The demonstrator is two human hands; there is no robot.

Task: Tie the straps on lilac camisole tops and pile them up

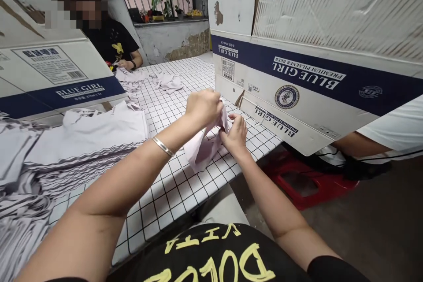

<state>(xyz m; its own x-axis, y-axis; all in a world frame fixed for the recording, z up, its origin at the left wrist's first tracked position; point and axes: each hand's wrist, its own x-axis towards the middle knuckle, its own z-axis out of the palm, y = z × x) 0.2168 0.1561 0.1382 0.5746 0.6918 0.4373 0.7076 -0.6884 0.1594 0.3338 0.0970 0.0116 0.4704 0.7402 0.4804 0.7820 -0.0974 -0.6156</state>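
My left hand (204,108) is closed, its fingertips pinching the upper part of a pale pinkish piece of fabric (200,149). The cloth hangs folded down onto the white table with a black grid pattern (175,180). Lower and to the right, my right hand (236,135) grips the same cloth between thumb and fingers. Some of its fingers are bent and partly apart. Folds hide exactly where the fingertips meet the cloth.
Stacks of pale fabric pieces (89,125) lie at left. Blue Girl beer cartons stand on both sides, one at left (39,77) and a large one at right (297,70). Across the table a person in black (112,39) handles small cloth pieces (167,81). A red stool (313,185) is below right.
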